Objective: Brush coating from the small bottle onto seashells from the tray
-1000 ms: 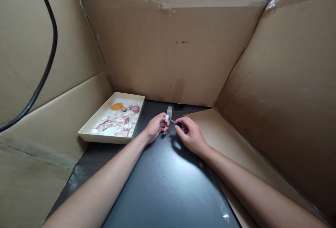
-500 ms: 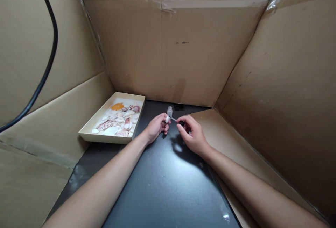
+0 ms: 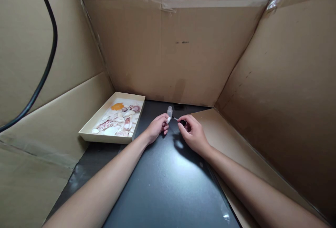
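My left hand (image 3: 156, 129) pinches a small white shell (image 3: 168, 120) between thumb and fingertips, near the middle of the view. Opposite it, my right hand (image 3: 193, 132) is closed around the black cap of a small brush applicator (image 3: 183, 123). The applicator's thin pale stem points left toward the shell, its tip a little apart from it. Just behind the left fingertips stands a small clear glass bottle (image 3: 169, 110), upright and uncapped, its lower part partly hidden by the hand.
On the left, a cream tray (image 3: 105, 138) holds several shells and an orange piece (image 3: 117, 106). Cardboard walls (image 3: 168, 53) enclose the dark tabletop (image 3: 162, 186). A flat cardboard sheet (image 3: 223, 130) lies at right. A black cable (image 3: 54, 46) hangs at upper left.
The brush has drawn back slightly to the right, away from the shell. The left fingers have turned the shell a little; the bottle and tray have stayed put.
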Demonstrator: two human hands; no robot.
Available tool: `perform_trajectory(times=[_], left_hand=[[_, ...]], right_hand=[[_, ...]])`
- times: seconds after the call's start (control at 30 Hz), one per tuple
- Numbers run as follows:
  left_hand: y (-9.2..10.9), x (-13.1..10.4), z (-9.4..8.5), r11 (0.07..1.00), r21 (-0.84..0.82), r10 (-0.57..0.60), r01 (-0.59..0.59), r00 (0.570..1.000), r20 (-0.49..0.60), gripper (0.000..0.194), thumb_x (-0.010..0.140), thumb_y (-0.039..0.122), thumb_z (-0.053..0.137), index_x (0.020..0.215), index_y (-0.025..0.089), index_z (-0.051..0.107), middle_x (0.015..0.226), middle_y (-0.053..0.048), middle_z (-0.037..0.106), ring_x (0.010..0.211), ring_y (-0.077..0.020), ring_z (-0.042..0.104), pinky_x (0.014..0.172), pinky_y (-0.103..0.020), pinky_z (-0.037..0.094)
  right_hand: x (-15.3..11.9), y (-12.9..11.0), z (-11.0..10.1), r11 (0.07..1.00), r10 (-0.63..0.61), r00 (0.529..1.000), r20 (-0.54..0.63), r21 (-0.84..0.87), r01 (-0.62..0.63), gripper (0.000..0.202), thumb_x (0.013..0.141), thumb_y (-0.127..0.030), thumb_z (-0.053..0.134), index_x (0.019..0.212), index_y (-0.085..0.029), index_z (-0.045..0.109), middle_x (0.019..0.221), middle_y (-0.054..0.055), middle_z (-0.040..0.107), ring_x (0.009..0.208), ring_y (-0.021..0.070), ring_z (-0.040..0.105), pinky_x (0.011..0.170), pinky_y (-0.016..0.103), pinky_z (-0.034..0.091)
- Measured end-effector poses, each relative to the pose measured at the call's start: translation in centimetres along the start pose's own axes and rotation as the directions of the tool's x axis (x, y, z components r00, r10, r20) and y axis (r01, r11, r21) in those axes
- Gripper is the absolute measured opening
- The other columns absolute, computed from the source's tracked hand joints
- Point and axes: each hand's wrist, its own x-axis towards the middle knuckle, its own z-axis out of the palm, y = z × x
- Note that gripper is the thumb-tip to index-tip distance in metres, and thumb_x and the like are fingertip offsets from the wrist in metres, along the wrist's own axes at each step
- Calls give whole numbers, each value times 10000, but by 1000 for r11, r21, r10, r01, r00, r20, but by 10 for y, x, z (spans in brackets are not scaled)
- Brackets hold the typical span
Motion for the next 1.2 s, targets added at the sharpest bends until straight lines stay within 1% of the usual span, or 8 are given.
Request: perform_trajectory(times=[0.17,0.43,0.63,0.73,0.83,0.97,1.1,1.2], left_hand=[[-1,0,0,1000,22,20,-20,1000,-19,54,764,184,472,732,182,429,635,53,357,464,-55,345,407,-164,331],[-3,1,0,998,54,31,-30,999,-17,93,791,226,484,728,185,429,631,60,346,465,-53,335,406,-158,330],[-1,0,0,999,45,21,-20,1000,-13,100,802,228,480,726,184,431,609,64,335,456,-53,337,408,-158,324],[-1,0,0,999,47,20,-19,1000,-14,110,805,240,480,725,182,432,604,64,351,454,-51,345,411,-159,326],[-2,0,-1,998,68,18,-17,1000,-6,125,800,249,494,717,182,430,582,70,335,446,-52,343,407,-160,321],[-4,2,-2,997,72,32,-32,999,-7,111,786,246,507,730,182,435,593,70,355,450,-51,354,407,-161,327],[-2,1,-2,997,65,31,-30,999,-13,106,784,241,502,732,182,431,603,68,360,450,-48,359,409,-161,332],[-1,0,0,998,65,27,-26,999,-16,107,784,239,506,730,179,436,607,65,365,452,-47,366,411,-160,331]], right_hand=[[0,1,0,999,-44,998,39,34,42,116,870,-233,540,939,-192,624,804,17,550,618,128,496,602,254,417],[1,2,0,998,-35,998,44,46,33,146,901,-269,518,946,-185,628,822,24,587,633,129,497,610,250,414],[1,2,0,997,19,1000,19,76,-20,180,920,-314,487,937,-190,615,796,19,616,614,131,511,598,245,408],[1,2,0,998,27,998,65,55,-31,192,921,-335,485,920,-194,616,719,-2,597,583,128,501,566,238,384],[1,2,0,996,71,997,39,42,-73,212,924,-358,483,892,-193,612,692,-7,591,579,129,504,559,237,372],[0,2,0,996,41,998,45,75,-45,233,938,-374,460,895,-194,600,706,-8,585,594,127,507,577,233,379],[0,3,0,994,89,995,38,63,-91,252,940,-398,460,852,-195,581,649,-24,534,570,122,481,558,231,365],[0,3,0,992,64,997,45,102,-68,248,942,-397,456,858,-198,576,644,-27,520,570,122,474,556,229,368]])
